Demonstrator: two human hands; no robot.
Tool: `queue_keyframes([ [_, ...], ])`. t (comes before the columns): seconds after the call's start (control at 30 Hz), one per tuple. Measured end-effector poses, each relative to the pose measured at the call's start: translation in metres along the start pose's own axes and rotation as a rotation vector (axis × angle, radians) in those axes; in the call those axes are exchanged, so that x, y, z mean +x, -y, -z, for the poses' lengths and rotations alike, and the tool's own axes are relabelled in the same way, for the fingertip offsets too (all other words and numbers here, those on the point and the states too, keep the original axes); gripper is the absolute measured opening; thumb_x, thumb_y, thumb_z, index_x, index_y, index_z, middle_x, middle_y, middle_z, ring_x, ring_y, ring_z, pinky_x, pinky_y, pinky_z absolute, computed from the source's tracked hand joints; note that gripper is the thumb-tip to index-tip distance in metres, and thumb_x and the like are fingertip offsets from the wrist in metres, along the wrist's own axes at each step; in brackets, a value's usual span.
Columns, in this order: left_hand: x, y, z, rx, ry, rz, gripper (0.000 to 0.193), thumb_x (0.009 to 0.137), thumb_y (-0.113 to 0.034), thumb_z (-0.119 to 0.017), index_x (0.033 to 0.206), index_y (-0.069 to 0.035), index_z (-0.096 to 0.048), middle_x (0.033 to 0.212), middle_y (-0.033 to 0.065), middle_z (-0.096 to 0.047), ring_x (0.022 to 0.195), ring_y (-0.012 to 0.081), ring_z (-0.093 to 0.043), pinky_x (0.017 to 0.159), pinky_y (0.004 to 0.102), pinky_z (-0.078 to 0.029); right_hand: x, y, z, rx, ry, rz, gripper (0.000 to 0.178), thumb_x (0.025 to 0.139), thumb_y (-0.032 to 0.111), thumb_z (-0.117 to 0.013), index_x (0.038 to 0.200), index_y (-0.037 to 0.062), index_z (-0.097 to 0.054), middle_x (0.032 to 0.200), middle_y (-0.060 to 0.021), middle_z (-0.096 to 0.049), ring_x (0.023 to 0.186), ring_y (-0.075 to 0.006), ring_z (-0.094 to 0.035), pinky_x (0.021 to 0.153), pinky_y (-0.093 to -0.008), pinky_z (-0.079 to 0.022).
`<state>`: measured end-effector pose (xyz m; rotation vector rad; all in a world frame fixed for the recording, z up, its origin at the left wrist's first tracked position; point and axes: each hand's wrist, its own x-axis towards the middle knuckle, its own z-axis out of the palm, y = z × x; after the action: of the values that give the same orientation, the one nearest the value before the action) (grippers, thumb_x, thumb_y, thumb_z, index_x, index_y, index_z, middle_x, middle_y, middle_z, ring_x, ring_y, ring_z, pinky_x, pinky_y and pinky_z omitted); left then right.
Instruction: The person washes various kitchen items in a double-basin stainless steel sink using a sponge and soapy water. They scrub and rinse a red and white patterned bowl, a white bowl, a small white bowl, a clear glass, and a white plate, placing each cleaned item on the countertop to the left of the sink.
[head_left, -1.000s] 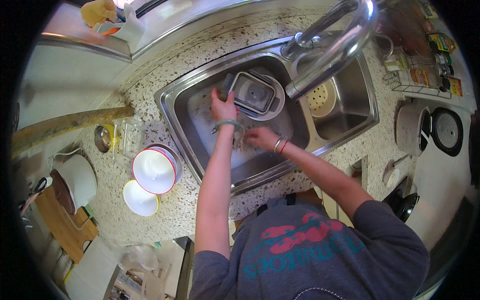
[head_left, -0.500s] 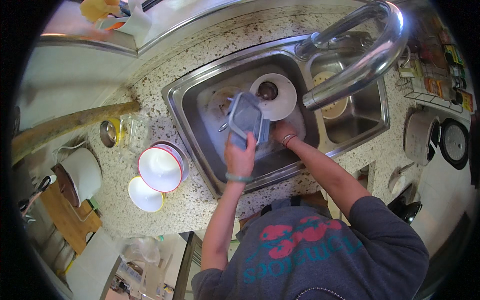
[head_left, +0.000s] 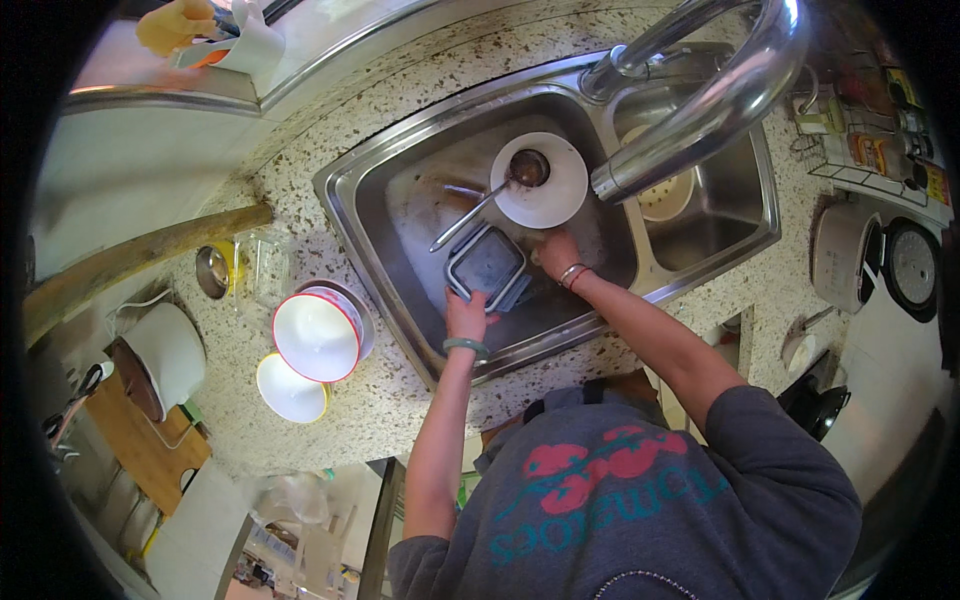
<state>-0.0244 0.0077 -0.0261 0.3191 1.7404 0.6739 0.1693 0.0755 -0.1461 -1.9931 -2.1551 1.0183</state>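
Observation:
In the soapy left basin of the sink [head_left: 352, 215], my left hand [head_left: 466, 316] grips the near edge of a clear rectangular food container [head_left: 487, 262] with a pale rim. Its open top faces up and leans slightly. My right hand [head_left: 558, 254] is curled just right of the container, a red band and a bangle at its wrist. What its fingers hold, if anything, I cannot make out. Beyond both hands is a white bowl [head_left: 556, 204]. A metal ladle [head_left: 527, 168] rests in it, its handle slanting left over the foamy water.
A chrome faucet [head_left: 690, 125] arches over the right, with a cream strainer [head_left: 668, 196] in the small basin behind it. Left of the sink stand a red-rimmed white bowl [head_left: 316, 338], a yellow-rimmed bowl [head_left: 290, 390] and a clear plastic container [head_left: 264, 262].
My left hand has lowered the food container nearer to me and turned it flatter. The ladle's handle now shows fully. My right hand has shifted slightly left and up in the picture.

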Motion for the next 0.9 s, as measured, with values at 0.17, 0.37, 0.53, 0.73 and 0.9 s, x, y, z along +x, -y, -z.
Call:
queue_keyframes([
  [0.17,0.021,0.025,0.008,-0.061,0.055,-0.002,0.047,0.081,-0.006,-0.052,0.126,-0.003,-0.04,0.101,0.016,-0.058,0.078,0.0258,-0.065,0.052,0.0356,-0.058,-0.015,0.04,0.046,0.345,0.02,-0.032,0.028,0.078,0.024,-0.062,0.096,0.0023,-0.063,0.091,-0.02,-0.062,0.085,-0.036,-0.059,0.073,-0.0433,-0.047],
  [0.37,0.032,0.034,0.003,-0.08,0.175,0.249,0.048,0.086,-0.019,-0.056,0.128,-0.006,-0.039,0.102,0.0153,-0.058,0.081,0.0271,-0.064,0.059,0.0394,-0.058,-0.036,0.071,0.064,0.43,0.049,0.122,0.025,0.078,0.014,-0.06,0.101,0.0037,-0.061,0.091,-0.0151,-0.062,0.092,-0.0344,-0.057,0.083,-0.0414,-0.044],
  [0.53,0.047,0.037,-0.022,-0.638,0.385,0.355,0.06,0.089,-0.054,-0.043,0.131,-0.012,-0.036,0.119,0.0123,-0.053,0.098,0.0298,-0.059,0.078,0.0533,-0.05,-0.014,0.05,-0.003,0.195,-0.125,-0.001,0.041,0.072,0.023,-0.068,0.104,0.0011,-0.057,0.097,-0.0223,-0.057,0.091,-0.0378,-0.054,0.081,-0.0433,-0.044],
  [0.73,0.042,0.028,-0.015,-0.736,0.502,0.404,0.066,0.084,-0.062,-0.043,0.131,-0.016,-0.035,0.131,0.0126,-0.045,0.117,0.0316,-0.047,0.083,0.0598,-0.043,-0.022,0.096,0.012,0.31,0.071,0.081,0.033,0.075,0.025,-0.064,0.096,0.0001,-0.061,0.096,-0.0207,-0.056,0.092,-0.0364,-0.054,0.082,-0.0409,-0.044],
  [0.9,0.06,0.066,-0.005,-0.775,0.4,0.184,0.06,0.087,-0.058,-0.043,0.13,-0.018,-0.039,0.127,0.0126,-0.048,0.113,0.0314,-0.05,0.081,0.0606,-0.044,-0.043,0.101,0.018,0.512,0.219,0.179,0.027,0.074,0.024,-0.061,0.092,0.0043,-0.064,0.093,-0.0196,-0.057,0.091,-0.037,-0.054,0.082,-0.0411,-0.044],
])
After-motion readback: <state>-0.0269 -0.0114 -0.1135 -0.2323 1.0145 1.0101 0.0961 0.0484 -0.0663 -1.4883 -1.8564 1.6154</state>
